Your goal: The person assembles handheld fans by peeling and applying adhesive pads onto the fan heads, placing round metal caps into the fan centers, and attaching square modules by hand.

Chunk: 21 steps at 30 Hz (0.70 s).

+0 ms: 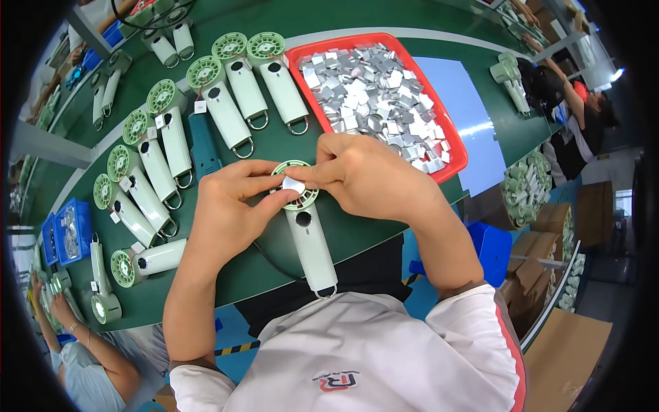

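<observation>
A pale green handheld fan (310,250) lies in front of me, its round head away from me and the metal loop on its handle toward me. Over the open head, my left hand (233,206) pinches a small shiny silver-white piece (294,184) between thumb and fingers. My right hand (364,175) is closed, with its fingers curled and their tips pressed on the same piece and the head's rim. Part of the green ribbed ring shows around my fingertips; the far side of the head is partly hidden by them.
A red tray (453,154) heaped with small silver-white pieces stands beyond my right hand. Several similar fans (226,113) lie in a row at left and beyond. Between them is a teal power tool (204,147). Blue bins (73,230) stand far left, near a co-worker's hands (63,309).
</observation>
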Tool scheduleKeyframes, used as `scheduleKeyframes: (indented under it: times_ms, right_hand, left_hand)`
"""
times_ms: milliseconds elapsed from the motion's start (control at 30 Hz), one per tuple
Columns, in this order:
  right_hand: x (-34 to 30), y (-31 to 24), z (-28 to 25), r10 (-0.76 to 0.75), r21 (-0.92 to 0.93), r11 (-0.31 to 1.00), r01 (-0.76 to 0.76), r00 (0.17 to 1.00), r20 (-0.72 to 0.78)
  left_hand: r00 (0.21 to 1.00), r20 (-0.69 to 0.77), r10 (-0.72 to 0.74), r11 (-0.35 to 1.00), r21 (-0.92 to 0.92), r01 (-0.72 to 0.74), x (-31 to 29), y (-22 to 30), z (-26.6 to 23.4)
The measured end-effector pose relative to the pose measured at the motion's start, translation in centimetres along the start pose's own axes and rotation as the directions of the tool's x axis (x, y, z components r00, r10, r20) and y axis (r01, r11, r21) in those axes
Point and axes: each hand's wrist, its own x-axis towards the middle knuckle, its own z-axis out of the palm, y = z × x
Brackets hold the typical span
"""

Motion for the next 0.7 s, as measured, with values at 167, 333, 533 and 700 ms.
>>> scheduleKeyframes:
  times_ms: [167, 333, 533, 700]
  right_hand:
    - [0.0, -1.1, -0.3, 0.005, -0.108, 0.994, -0.008, 1.000, -0.028]
    - [0.3, 0.0, 0.1, -0.002, -0.023, 1.000, 0.001, 1.000, -0.012]
    - [-0.8, -0.9, 0.2, 0.008, -0.032, 0.999, -0.011, 0.996, -0.084]
    - [-4.6, -4.1, 1.2, 0.087, 0.008, 0.996, -0.089, 0.951, -0.297]
  left_hand:
    - [0.998, -0.070, -0.009, 0.995, -0.101, 0.002, 0.0, -0.4, 0.5]
    - [0.999, -0.037, -0.026, 0.996, -0.087, 0.023, 0.0, -0.6, 0.4]
    - [0.997, -0.027, -0.067, 0.989, -0.136, 0.063, 0.1, -0.4, 0.2]
    - [0.997, -0.026, -0.071, 0.992, -0.110, 0.068, 0.0, -0.4, 0.0]
